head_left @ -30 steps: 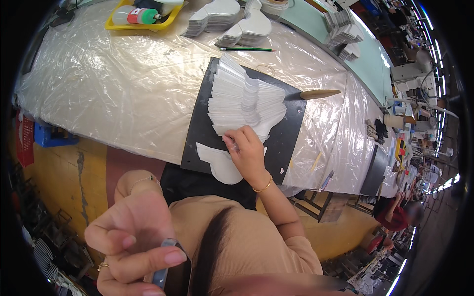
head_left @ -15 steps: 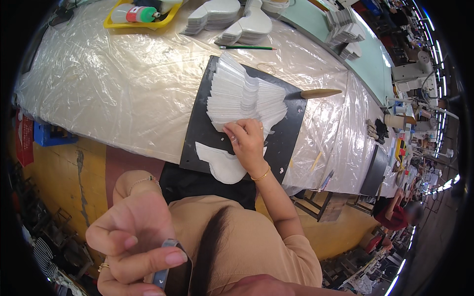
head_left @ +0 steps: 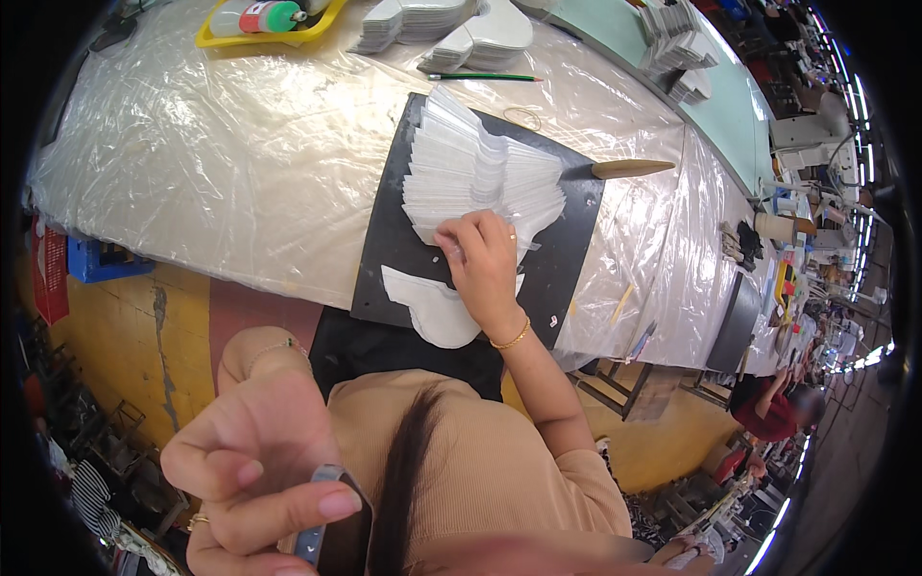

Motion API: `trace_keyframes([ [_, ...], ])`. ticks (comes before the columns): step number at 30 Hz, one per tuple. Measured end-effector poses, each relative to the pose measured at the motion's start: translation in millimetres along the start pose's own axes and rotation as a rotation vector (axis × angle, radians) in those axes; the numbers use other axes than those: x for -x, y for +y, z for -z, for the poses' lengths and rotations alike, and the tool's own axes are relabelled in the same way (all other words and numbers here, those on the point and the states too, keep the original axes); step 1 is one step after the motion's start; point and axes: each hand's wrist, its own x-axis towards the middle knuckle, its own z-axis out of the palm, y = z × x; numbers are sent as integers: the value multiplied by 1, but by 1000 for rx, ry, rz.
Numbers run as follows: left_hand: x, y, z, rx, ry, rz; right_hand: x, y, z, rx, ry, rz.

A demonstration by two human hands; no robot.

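Note:
Close to the camera at the lower left, my left hand (head_left: 254, 451) is raised with bent fingers around a grey band (head_left: 311, 540). Over the table, my right hand (head_left: 485, 264) rests at the near end of a fanned row of thin white curved pieces (head_left: 456, 173). Its fingertips are pinched together, and what lies between them is too small to make out. The fan spreads across a black board (head_left: 379, 245). Nearer me, one separate white piece (head_left: 437, 312) lies over the board's near edge, partly behind my right wrist.
A wooden-handled tool (head_left: 629, 169) lies across the board's right edge. Beyond are a green pencil (head_left: 485, 77), a rubber band (head_left: 523, 118), stacks of white pieces (head_left: 485, 38) and a yellow tray (head_left: 317, 36) holding a bottle (head_left: 269, 16). Plastic sheeting (head_left: 221, 163) covers the table.
The view has shifted slightly. My right hand has moved a little at the fan's near end, its fingers more closely bunched. My left hand stays on the grey band.

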Motion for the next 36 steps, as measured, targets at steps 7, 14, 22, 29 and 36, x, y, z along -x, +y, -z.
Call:
trace_keyframes([
  [7, 2, 0, 0, 5, 12, 7, -14, -9, 6, 28, -142, -115],
  [14, 0, -2, 1, 5, -9, 0, -12, -6, 6, 29, -145, -83],
  [22, 0, 0, 2, 14, -21, 4, 2, 9, 1, 35, -80, 91],
  [29, -1, 6, -4, 42, -28, 4, 14, 20, 0, -101, -47, 185],
  [36, -3, 13, -6, 78, -65, -9, 17, 29, -5, -202, -20, 213],
])
